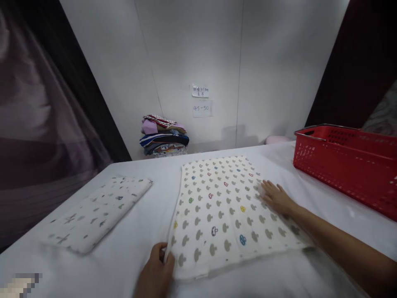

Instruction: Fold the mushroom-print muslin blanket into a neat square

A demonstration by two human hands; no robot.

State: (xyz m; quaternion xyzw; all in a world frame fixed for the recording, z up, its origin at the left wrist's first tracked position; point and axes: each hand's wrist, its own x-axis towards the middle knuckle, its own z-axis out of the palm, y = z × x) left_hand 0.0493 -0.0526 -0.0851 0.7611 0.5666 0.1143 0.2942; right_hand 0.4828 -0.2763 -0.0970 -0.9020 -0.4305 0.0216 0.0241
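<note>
A cream cloth printed with mushrooms [221,203] lies spread across the centre of the frame, its long sides running away from the viewer. At its lower left corner, the left hand [157,269] pinches the side edge between thumb and fingers. Well apart from it, right of centre, the right hand [276,198] rests flat, fingers extended, on the cloth's right edge.

A band of white table covering [130,240] separates the cloth's left edge from a folded white cloth with scattered dark prints [99,211] at left. Another stretch of covering runs between the right hand and a red plastic basket [344,169] at the right border. The cloth's far edge ends near the table's back edge; a stack of folded textiles [164,136] stands beyond, left of upper centre.
</note>
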